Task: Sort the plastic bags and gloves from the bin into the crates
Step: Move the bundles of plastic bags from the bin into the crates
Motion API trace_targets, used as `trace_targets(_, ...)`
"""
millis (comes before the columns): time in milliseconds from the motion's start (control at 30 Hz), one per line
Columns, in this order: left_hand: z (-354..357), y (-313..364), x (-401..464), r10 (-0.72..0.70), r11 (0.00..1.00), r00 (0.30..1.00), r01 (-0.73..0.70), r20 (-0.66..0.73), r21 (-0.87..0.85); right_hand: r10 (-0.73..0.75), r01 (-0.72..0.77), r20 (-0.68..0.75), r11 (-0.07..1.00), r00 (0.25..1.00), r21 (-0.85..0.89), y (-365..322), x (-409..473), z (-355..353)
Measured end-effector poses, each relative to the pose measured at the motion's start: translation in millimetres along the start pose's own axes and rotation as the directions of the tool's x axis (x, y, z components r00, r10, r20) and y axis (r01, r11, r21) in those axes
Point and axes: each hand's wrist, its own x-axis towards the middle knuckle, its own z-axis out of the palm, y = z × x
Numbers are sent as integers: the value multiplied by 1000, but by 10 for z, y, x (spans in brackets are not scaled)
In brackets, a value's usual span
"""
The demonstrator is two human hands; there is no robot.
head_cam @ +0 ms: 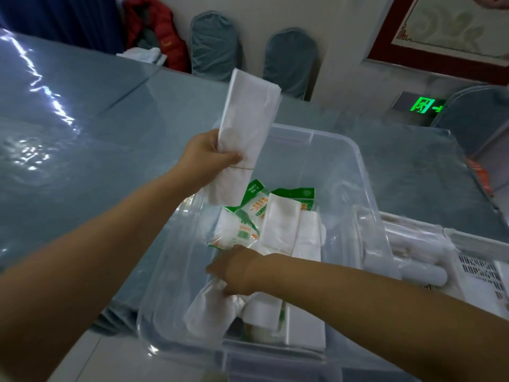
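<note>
A clear plastic bin [369,188] stands on the table in front of me. Inside lie white bundles of plastic bags [281,224] and green-printed glove packets [245,227]. My left hand [209,155] holds a long white bag bundle [245,128] tied with a rubber band, raised over the bin's far left corner. My right hand [237,268] reaches down into the bin, fingers closed on a crumpled white bag bundle [212,307] near the front wall. A white slotted crate [479,268] stands to the right of the bin with white rolls [413,260] in it.
The table [82,139] has a glossy blue-grey cover with glare on the left. Two blue chair backs [289,64] stand behind its far edge, another chair [473,119] at the right. A red jacket [162,31] hangs at the back left.
</note>
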Motion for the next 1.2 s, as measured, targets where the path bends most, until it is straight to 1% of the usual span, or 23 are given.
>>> trace_targets(100,-2,17,-17,8,1000,1000,-9,28,19,-31,27,-64,998,997,-64,-19,1,40)
trace_targets(167,-2,29,-19,3,1000,999,-4,33,28,-27,23,-57,997,998,-72,13,-59,18)
trace_targets(200,0,37,-20,-3,999,999,2,34,36,-13,11,-36,998,999,-55,43,-108,3)
trace_targets(267,5,52,-20,-11,998,999,9,31,56,20,-20,-2,999,1000,35,134,-246,-32)
trace_targets(300,9,57,-22,-10,998,1000,8,27,70,28,-27,-16,996,999,82,188,-328,-56)
trace_targets(400,16,61,-31,-1,992,999,-3,33,126,96,-69,-149,981,984,182,346,-590,-208)
trace_targets(467,27,62,-36,4,988,1000,-8,31,157,195,-120,-270,956,943,269,484,-767,-368)
trace_targets(500,38,68,-33,9,983,1000,-14,29,185,266,-148,-333,928,905,342,558,-868,-448)
trace_targets(533,52,80,-26,14,976,1000,-19,25,216,354,-168,-392,885,849,435,639,-975,-518)
trace_targets(567,70,103,-28,13,972,1000,-18,21,236,456,-165,-443,817,772,553,717,-1086,-572)
trace_targets(600,96,141,-41,4,974,1000,-8,20,227,564,-119,-467,715,681,689,792,-1198,-615)
trace_targets(633,136,197,-63,-8,983,1000,3,27,182,660,-18,-459,582,595,813,855,-1303,-650)
trace_targets(667,198,258,-78,-18,994,999,13,40,111,732,119,-429,437,528,892,913,-1392,-677)
trace_targets(700,281,324,-96,-22,999,998,20,58,39,786,249,-396,311,475,917,970,-1463,-696)
trace_targets(733,379,404,-121,-11,1000,997,13,80,-27,826,352,-365,220,429,910,1021,-1524,-713)
trace_targets(833,740,730,-240,51,980,987,-21,150,-196,903,569,-275,42,330,821,1143,-1712,-755)
trace_targets(867,870,829,-269,53,969,985,-10,166,-246,921,612,-246,11,301,791,1171,-1790,-754)
trace_targets(900,1006,924,-303,45,954,982,12,181,-298,937,633,-226,6,266,774,1198,-1874,-738)
trace_targets(967,1290,1079,-355,22,920,977,63,212,-386,960,644,-203,32,193,764,1242,-2060,-669)
trace_targets(1067,1756,1248,-405,-83,900,969,174,234,-401,977,632,-181,73,108,771,1301,-2371,-504)
trace_targets(1133,2105,1386,-449,-166,868,941,281,295,-409,980,630,-181,89,83,771,1364,-2621,-354)
trace_targets(1167,2286,1462,-482,-190,853,924,323,333,-409,980,626,-183,94,79,774,1403,-2755,-266)
trace_targets(1200,2474,1533,-520,-182,847,913,334,366,-413,981,614,-179,93,79,783,1444,-2894,-176)
